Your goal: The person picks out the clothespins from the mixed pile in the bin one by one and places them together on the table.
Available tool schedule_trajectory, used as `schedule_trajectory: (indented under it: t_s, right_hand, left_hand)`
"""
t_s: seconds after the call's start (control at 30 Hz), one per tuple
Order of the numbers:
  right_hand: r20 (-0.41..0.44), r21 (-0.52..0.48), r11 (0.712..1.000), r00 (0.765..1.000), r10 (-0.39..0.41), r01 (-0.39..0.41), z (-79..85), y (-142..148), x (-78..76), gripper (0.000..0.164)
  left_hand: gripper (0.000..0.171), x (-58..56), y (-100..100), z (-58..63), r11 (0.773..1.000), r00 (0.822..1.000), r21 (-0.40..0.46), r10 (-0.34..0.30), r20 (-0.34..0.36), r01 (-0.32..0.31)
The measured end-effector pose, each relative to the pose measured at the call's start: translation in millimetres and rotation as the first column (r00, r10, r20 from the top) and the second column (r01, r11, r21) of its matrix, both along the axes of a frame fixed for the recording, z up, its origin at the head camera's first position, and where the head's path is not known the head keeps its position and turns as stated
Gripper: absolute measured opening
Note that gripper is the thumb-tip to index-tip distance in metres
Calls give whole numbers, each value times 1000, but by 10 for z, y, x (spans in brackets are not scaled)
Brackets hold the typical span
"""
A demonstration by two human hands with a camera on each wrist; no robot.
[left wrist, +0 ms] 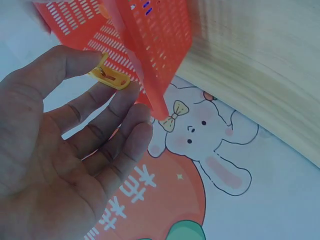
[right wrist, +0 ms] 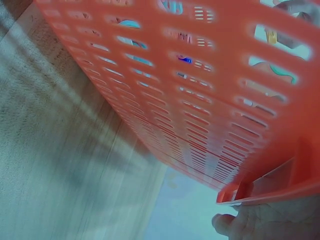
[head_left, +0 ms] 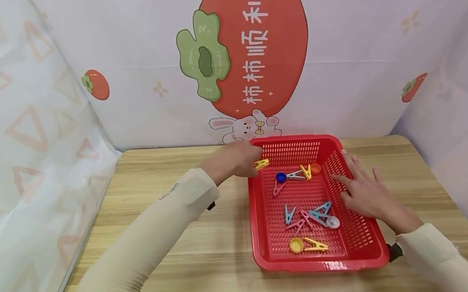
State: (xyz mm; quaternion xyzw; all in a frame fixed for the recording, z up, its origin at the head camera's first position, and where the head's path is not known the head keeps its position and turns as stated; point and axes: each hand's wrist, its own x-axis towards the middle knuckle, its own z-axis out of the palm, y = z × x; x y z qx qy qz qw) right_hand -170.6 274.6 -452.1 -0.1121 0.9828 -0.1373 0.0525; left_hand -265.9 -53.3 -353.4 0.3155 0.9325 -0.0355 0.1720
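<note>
My left hand (head_left: 236, 160) is at the far left corner of a red plastic basket (head_left: 321, 266). Between its thumb and fingertips it pinches a yellow clothespin (left wrist: 111, 79), beside the basket wall. On the basket's right rim rests my right hand (head_left: 369, 193), fingers spread and fairly straight, some reaching over the inner side. In the right wrist view only part of that hand shows under the rim. Inside the basket lie a pink clothespin (head_left: 278, 187), a light-blue clothespin (head_left: 289, 214), a yellow clothespin (head_left: 315, 245) and several others.
Bottle caps lie among the clothespins: a blue cap (head_left: 281, 177), an orange cap (head_left: 315, 169), a yellow cap (head_left: 296, 245) and a white cap (head_left: 332, 222). The basket stands on a wooden table (head_left: 204, 275), with a printed cloth wall (head_left: 140, 110) behind it.
</note>
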Motion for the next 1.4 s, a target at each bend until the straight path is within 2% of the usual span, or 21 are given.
schedule_trajectory:
  t_s: [0.37,0.63,0.87,1.1,1.4]
  right_hand:
    - [-1,-3,1000,1000,-4,4,-13,-1,-11,55]
    - [-8,-1,1000,1000,-3,3,-21,-5,-19,57]
    - [-2,-11,1000,1000,-5,5,-24,5,-5,57]
    - [-8,5,1000,1000,-5,5,-34,-7,-7,56]
    - [-7,6,1000,1000,-3,4,-17,-10,-8,57]
  left_hand:
    - [46,-41,-287,-31,998,998,33,56,-15,-55]
    - [41,-87,-497,-97,995,995,10,99,-23,-98]
    - [35,-121,-726,-202,991,990,-2,136,-23,-136]
    - [31,-154,-1001,-318,989,988,16,148,-35,-147]
    - [20,-167,-1349,-477,963,965,68,262,-8,-261]
